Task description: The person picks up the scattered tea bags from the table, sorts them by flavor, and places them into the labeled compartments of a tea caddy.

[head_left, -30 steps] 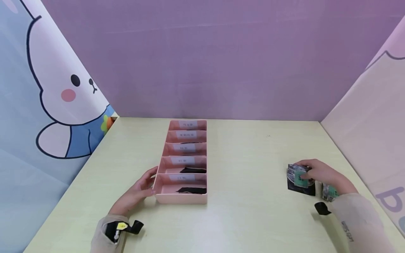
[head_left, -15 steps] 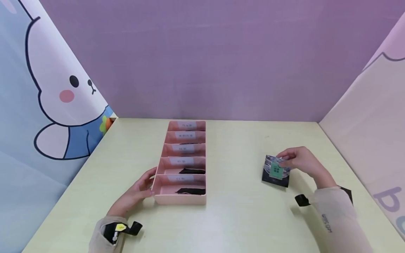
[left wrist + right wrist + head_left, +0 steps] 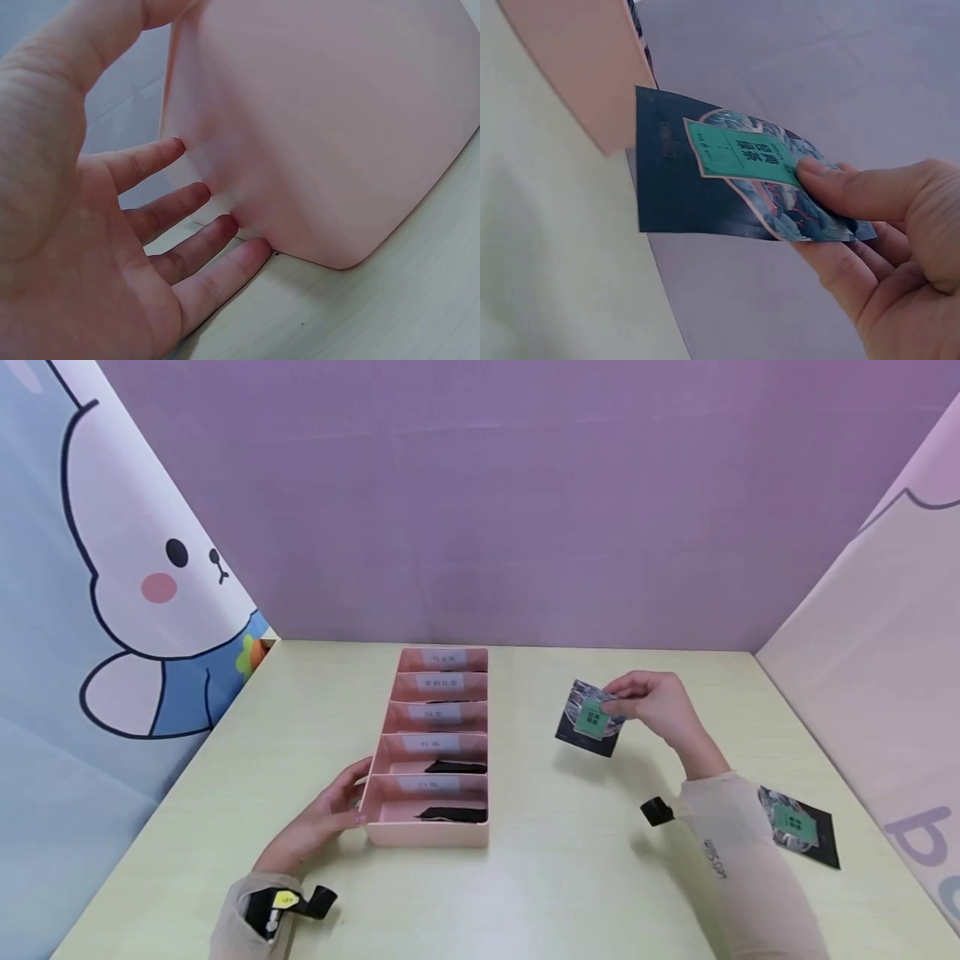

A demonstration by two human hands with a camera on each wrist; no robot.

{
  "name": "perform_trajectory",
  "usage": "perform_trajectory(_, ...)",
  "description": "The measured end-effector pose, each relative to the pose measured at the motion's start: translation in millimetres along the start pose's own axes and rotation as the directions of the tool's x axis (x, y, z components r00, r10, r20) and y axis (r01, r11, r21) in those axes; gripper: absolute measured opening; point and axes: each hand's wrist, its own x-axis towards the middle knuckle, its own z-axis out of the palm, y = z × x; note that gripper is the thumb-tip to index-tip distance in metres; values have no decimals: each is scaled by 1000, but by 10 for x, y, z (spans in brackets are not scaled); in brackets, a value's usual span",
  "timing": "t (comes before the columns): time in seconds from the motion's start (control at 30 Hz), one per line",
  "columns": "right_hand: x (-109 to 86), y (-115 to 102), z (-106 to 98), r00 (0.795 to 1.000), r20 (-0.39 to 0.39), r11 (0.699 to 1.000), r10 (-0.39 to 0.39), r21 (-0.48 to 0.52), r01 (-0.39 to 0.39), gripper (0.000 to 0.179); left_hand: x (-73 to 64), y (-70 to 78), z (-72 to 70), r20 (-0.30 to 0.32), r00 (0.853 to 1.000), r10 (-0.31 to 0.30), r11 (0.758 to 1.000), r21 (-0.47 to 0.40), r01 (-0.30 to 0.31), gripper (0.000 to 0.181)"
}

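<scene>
My right hand (image 3: 651,710) pinches a dark tea sachet (image 3: 592,720) between thumb and fingers, raised above the table just right of the box. In the right wrist view the sachet (image 3: 682,202) shows a green label and a wave-like pattern, its dark end pointing away from the hand. At the left, my left hand (image 3: 330,810) touches the near left corner of a long pink divided box (image 3: 427,835). The left wrist view shows extended fingertips (image 3: 251,255) against the box's outer wall (image 3: 330,127), the thumb reaching up to its rim.
Another tea sachet (image 3: 802,827) with a green label lies on the table at the right, partly behind the sleeve. White labels mark the box's compartments; dark sachets (image 3: 453,814) lie in the two nearest. A purple backdrop (image 3: 525,527) stands behind the table.
The right hand has lifted the tea sachet from the right side and carried it left and away toward the box, uncovering the other sachet. The left hand stays at the box.
</scene>
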Motion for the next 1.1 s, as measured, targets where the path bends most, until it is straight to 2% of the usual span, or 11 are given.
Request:
perform_trajectory(0.43,273,-326,476,995,-42,990,-91,107,95,20,9,11,-5,7,1000,0,1000,8,0,78)
perform_trajectory(0.7,346,-521,774,981,-51,964,-185,184,192,15,1,23,2,3,1000,-13,1000,13,13,78)
perform_trajectory(0.87,368,-598,984,969,-14,947,-248,209,245,9,1,25,8,-4,1000,-19,1000,13,19,78)
perform_trajectory(1.1,373,-612,1254,958,30,920,-286,288,266,3,2,17,6,1,1000,-10,1000,10,10,78)
